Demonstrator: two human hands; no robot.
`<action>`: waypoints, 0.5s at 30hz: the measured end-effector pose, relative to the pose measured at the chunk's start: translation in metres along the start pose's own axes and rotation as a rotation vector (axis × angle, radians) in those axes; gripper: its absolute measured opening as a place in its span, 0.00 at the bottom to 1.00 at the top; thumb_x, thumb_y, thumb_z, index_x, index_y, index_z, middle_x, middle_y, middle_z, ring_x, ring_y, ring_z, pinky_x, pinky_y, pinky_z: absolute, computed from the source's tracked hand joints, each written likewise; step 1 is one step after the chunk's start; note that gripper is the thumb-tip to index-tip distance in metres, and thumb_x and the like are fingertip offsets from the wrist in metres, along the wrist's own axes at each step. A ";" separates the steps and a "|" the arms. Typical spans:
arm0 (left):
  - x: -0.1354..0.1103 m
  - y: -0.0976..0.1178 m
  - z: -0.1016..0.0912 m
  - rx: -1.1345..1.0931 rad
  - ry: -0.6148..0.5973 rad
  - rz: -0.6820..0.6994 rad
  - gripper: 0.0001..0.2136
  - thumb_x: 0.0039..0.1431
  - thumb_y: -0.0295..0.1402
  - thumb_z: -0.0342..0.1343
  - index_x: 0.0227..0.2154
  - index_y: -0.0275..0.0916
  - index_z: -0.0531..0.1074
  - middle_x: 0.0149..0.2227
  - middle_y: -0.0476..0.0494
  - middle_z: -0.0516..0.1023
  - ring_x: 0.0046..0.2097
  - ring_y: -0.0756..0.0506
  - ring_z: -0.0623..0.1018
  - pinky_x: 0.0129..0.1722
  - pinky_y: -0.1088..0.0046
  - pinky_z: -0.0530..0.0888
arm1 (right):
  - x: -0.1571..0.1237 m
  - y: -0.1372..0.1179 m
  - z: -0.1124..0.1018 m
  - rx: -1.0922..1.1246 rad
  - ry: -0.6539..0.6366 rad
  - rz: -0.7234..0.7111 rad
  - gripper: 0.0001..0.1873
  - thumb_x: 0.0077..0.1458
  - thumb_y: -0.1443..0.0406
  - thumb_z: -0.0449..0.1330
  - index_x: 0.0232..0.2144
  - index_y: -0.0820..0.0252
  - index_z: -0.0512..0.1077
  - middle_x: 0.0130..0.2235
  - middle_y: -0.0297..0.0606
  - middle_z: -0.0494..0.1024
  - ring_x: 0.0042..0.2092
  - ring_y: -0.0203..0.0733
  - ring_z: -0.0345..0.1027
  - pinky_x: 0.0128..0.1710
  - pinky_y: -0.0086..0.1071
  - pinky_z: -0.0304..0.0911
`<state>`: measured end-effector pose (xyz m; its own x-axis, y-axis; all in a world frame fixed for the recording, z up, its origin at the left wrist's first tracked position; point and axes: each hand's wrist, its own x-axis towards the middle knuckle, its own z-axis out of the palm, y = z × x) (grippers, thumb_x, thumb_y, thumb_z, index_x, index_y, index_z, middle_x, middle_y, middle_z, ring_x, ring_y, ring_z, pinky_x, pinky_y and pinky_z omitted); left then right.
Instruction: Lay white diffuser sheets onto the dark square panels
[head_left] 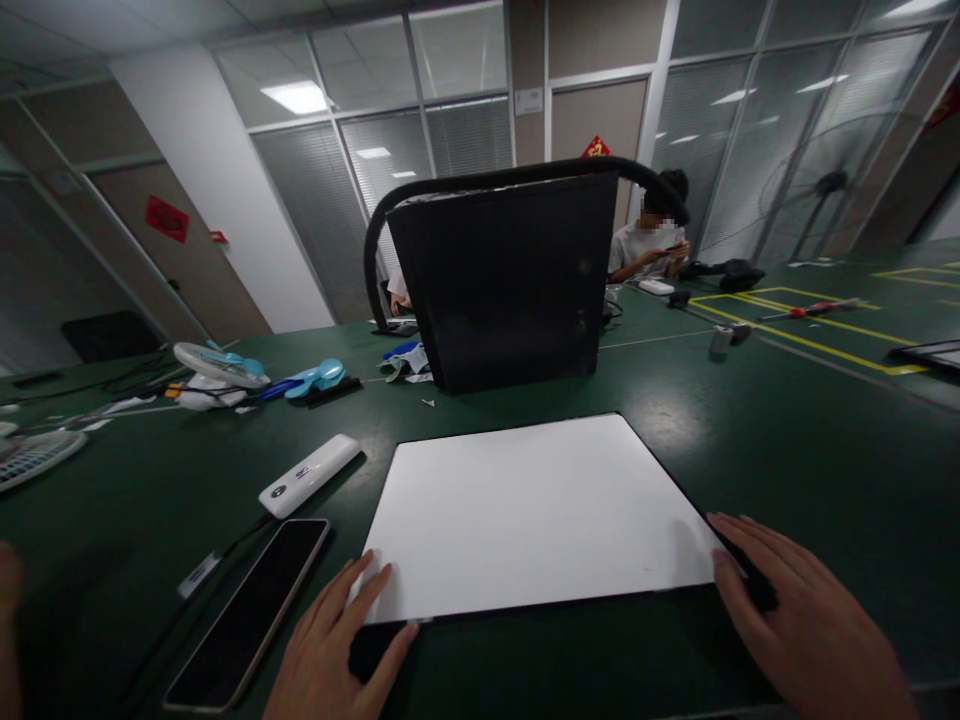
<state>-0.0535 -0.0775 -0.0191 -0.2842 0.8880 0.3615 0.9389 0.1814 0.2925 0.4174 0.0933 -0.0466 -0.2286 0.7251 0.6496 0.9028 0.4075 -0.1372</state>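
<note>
Green tabletop (690, 430), flat white board (525, 510), left hand (326, 635) splayed at 7 o'clock, right hand (814, 610) at 4, grip kinda unclear.

1 whiteboard (532, 510). 2 hands of the wearer: left hand (337, 635) at its near-left corner, right hand (806, 610) at its near-right. 1 smartphone (251, 615) and 1 white oblong device (310, 477) left of the whiteboard. 1 black panel (510, 290) behind it. 1 red-handled tool (806, 311), 1 standing fan (830, 183) beyond the whiteboard's right side. 2 people behind: 1 light-shirted person (634, 243) right, 1 mostly hidden person (399, 290) left.
</note>
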 end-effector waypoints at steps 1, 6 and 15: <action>-0.001 0.001 0.001 0.009 0.012 -0.031 0.29 0.64 0.57 0.56 0.64 0.52 0.76 0.72 0.38 0.71 0.68 0.28 0.75 0.63 0.36 0.76 | -0.003 0.000 0.000 -0.022 -0.017 0.018 0.31 0.71 0.47 0.48 0.60 0.62 0.72 0.57 0.51 0.79 0.58 0.62 0.73 0.58 0.63 0.72; -0.004 0.005 0.004 0.060 0.046 -0.122 0.42 0.59 0.60 0.58 0.70 0.39 0.68 0.73 0.29 0.67 0.73 0.24 0.67 0.71 0.33 0.66 | -0.028 0.001 0.007 -0.062 -0.144 -0.015 0.30 0.67 0.50 0.50 0.58 0.63 0.74 0.59 0.54 0.78 0.58 0.65 0.74 0.57 0.63 0.73; 0.000 -0.009 -0.014 -0.403 -0.158 -0.312 0.33 0.65 0.57 0.55 0.69 0.47 0.70 0.75 0.41 0.66 0.75 0.31 0.65 0.74 0.42 0.61 | -0.030 0.000 0.003 0.168 -0.152 0.186 0.29 0.71 0.47 0.48 0.64 0.54 0.71 0.63 0.46 0.75 0.60 0.60 0.74 0.53 0.59 0.80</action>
<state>-0.0653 -0.0849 -0.0091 -0.4762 0.8762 0.0739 0.6565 0.2983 0.6929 0.4231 0.0729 -0.0687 -0.1281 0.8657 0.4839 0.8641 0.3369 -0.3740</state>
